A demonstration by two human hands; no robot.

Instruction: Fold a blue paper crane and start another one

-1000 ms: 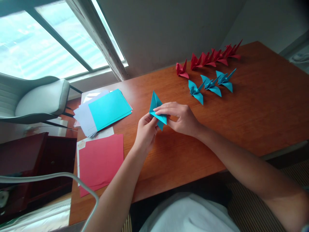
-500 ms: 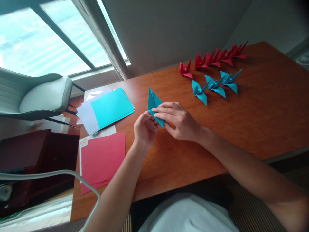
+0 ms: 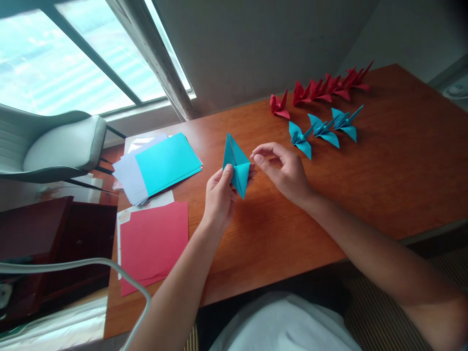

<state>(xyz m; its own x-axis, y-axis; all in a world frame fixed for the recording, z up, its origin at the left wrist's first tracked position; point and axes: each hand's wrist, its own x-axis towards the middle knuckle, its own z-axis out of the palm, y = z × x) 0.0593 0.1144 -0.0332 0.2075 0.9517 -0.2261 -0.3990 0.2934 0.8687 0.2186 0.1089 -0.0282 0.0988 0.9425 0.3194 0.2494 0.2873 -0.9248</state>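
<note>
A folded blue origami paper [image 3: 237,163], diamond-shaped with a centre slit in its upper part, is held above the table. My left hand [image 3: 222,192] grips its lower left side, thumb on the front and fingers behind; some fingertips show past its right edge. Just right of the paper, my right hand [image 3: 287,173] is in the air with loosely curved fingers, thumb near the index finger, holding nothing. Blue paper cranes [image 3: 300,140] stand in a row at the back right. Behind them runs a line of several red paper cranes [image 3: 321,90].
On the left of the wooden table [image 3: 278,243] lie blue sheets [image 3: 168,163] over white paper [image 3: 127,175], with red sheets [image 3: 153,243] nearer me. A pale cable [image 3: 91,262] curves past the lower left. A chair [image 3: 66,144] stands beyond the table's left edge.
My right hand has come off the blue paper and moved slightly right. My left thumb has closed over the paper's front, and more of its lower half shows.
</note>
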